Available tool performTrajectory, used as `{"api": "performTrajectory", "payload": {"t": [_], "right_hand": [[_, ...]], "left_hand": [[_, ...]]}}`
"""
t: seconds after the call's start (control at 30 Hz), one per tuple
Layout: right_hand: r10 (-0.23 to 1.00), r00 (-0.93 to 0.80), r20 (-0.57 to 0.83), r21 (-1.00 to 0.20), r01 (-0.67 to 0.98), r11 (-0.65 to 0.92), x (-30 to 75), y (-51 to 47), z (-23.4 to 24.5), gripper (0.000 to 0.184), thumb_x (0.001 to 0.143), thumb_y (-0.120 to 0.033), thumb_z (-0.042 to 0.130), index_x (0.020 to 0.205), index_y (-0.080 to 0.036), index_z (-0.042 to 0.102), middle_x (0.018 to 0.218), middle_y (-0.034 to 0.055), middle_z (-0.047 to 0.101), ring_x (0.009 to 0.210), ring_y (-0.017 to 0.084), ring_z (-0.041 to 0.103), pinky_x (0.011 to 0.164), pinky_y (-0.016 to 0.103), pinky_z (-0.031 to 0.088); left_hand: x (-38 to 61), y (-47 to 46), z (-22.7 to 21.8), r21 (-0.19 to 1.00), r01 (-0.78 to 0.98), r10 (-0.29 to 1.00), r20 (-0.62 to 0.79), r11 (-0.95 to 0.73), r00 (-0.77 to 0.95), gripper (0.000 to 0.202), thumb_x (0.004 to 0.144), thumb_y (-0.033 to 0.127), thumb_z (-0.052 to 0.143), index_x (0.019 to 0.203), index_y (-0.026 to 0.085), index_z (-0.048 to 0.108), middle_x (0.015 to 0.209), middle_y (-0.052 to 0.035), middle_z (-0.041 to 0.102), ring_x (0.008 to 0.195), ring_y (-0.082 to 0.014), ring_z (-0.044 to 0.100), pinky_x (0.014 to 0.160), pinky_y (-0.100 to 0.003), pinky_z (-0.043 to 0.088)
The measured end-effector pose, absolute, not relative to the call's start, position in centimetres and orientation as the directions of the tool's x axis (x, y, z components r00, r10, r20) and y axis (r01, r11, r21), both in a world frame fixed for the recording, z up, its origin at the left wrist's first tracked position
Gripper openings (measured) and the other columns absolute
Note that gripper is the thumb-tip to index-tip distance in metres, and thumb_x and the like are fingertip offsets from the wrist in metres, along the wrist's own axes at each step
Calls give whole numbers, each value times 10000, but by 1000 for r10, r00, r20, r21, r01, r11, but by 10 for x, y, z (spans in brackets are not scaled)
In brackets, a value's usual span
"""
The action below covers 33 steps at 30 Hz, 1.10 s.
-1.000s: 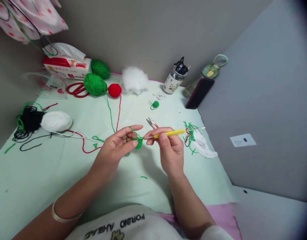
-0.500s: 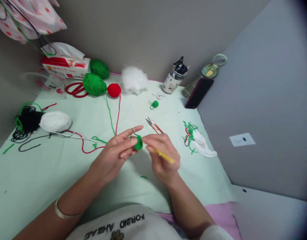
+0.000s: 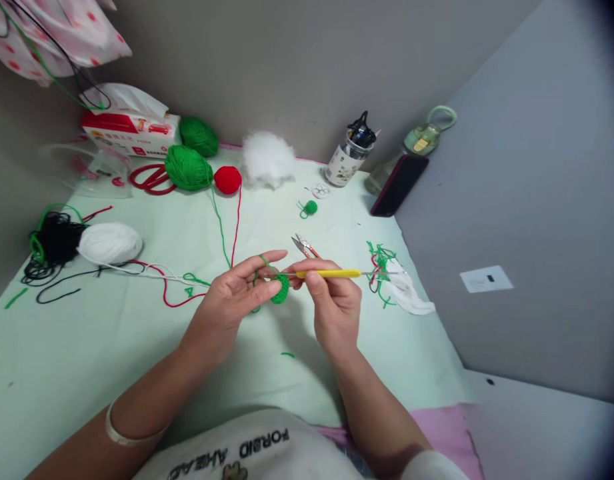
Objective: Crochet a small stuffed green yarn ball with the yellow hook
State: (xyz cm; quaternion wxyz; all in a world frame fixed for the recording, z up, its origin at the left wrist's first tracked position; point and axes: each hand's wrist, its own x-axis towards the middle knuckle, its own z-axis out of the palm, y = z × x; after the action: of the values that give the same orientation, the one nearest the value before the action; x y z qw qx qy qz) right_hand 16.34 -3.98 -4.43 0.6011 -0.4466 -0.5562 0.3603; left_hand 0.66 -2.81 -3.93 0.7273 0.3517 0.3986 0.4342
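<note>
My left hand (image 3: 239, 290) pinches a small round green crochet piece (image 3: 280, 289) between thumb and fingers. Green yarn runs over its raised index finger. My right hand (image 3: 334, 300) is closed on a crochet hook (image 3: 331, 274) with a yellow handle, held level. The hook's metal tip meets the top of the green piece at the yarn. Just behind my right hand lie thread snips (image 3: 305, 245) with orange handles, partly covered by the fingers.
Green yarn balls (image 3: 189, 168), a red ball (image 3: 227, 180) and white stuffing (image 3: 268, 160) sit along the back. To the left lie white yarn (image 3: 111, 243) and black yarn (image 3: 61, 238). Yarn scraps (image 3: 381, 257), a phone (image 3: 399, 187) and a pen jar (image 3: 347, 160) are at right.
The crochet hook has swung from slanting down toward me to level, its tip now at the green piece. My left hand has tilted the piece so more of its face shows.
</note>
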Motion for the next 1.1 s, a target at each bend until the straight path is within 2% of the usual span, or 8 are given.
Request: {"api": "performTrajectory", "payload": {"t": [0.2,0.3,0.4,0.6,0.73,0.9,0.97,1.1], "right_hand": [[862,79,501,-861,143,488,161,-41,-45,199,967,-184,614,1027,-282,776,945,34,761,898,185,678,803,351,552],[944,113,310,-946,-62,318,163,-40,-47,163,977,-272,615,990,-261,777,903,36,749,786,165,667,728,328,551],[984,122,132,-944,-287,163,167,-36,-48,179,964,-351,631,935,-232,761,836,25,722,679,135,629,674,300,541],[998,67,-17,-918,-396,11,174,-30,-44,227,913,-408,679,818,-206,719,733,3,660,595,105,552,582,248,491],[999,32,-13,-916,-402,1,172,-32,-45,235,914,-441,673,847,-220,715,722,0,660,587,117,558,579,263,499],[977,86,194,-970,-129,204,167,-38,-48,152,937,-356,675,947,-254,786,917,39,743,848,173,663,771,316,535],[978,119,174,-965,-179,193,167,-37,-49,146,940,-352,674,940,-263,789,903,28,740,829,157,656,757,295,524],[997,54,-48,-886,-463,-18,170,-31,-47,188,891,-424,723,869,-240,755,809,7,707,652,110,579,612,235,490]], "left_hand": [[12,-30,-36,838,-403,923,-273,367,270,523,836,263,780,1343,309,659,900,18,662,872,-125,577,850,-258,428],[12,-30,-34,816,-414,905,-291,404,310,554,832,255,777,1366,311,640,898,17,660,886,-140,585,884,-280,415],[10,-28,-33,765,-423,862,-340,487,377,567,848,241,735,1399,304,615,878,12,652,883,-155,571,894,-300,395],[3,-23,-41,617,-487,754,-289,618,590,500,809,222,689,1309,202,691,887,-22,613,891,-166,540,925,-304,406],[6,-27,-44,728,-431,814,-303,533,495,486,844,248,704,1329,267,670,955,-16,630,960,-172,568,926,-291,421],[12,-30,-43,883,-313,903,-229,349,363,543,835,279,778,1354,353,635,1048,0,643,1045,-173,578,948,-285,438],[10,-28,-42,883,-294,874,-219,367,434,530,857,310,763,1367,354,627,1038,-4,642,1064,-176,577,959,-291,441],[4,-27,-41,876,-290,842,-207,386,498,571,847,316,777,1391,360,606,987,-2,613,1028,-174,584,920,-293,450]]}}
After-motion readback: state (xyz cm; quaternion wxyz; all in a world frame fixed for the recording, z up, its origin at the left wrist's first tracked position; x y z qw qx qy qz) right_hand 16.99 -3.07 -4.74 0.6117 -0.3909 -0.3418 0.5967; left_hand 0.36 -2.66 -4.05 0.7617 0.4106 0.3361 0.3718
